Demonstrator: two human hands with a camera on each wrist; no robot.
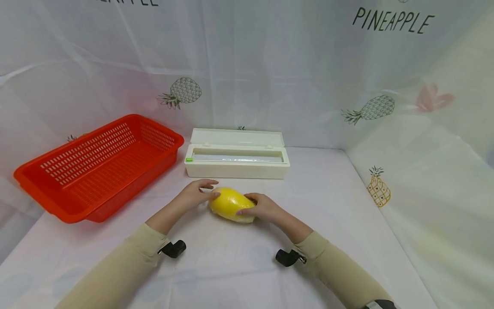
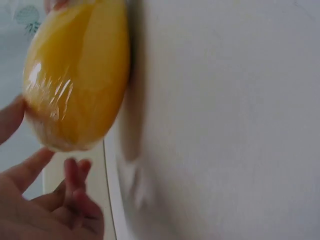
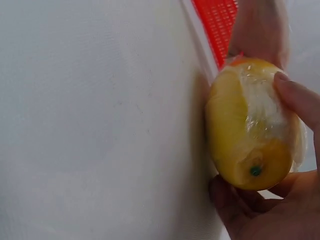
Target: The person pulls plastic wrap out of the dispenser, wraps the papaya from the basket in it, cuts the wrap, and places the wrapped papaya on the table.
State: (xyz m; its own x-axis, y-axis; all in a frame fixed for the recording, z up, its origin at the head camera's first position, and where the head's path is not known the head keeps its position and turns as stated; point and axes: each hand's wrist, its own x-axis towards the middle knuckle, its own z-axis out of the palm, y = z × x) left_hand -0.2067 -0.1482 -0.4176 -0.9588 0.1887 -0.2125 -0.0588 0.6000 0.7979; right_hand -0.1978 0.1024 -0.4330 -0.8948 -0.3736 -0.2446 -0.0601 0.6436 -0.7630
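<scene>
A yellow mango in shiny clear film lies on the white-covered table between both hands. My right hand grips its right end, thumb on the near side and fingers behind. In the right wrist view, a small green spot marks the end of the mango near that hand. At the opposite end, my left hand touches the mango with its thumb; its other fingers extend loosely beyond. The left wrist view shows the thumb and one fingertip of this hand against the film-covered end.
Behind the hands stands a white cling film box, its lid raised and a film roll inside. A red slotted plastic basket sits at the left. White pineapple-printed cloth covers the back and right side.
</scene>
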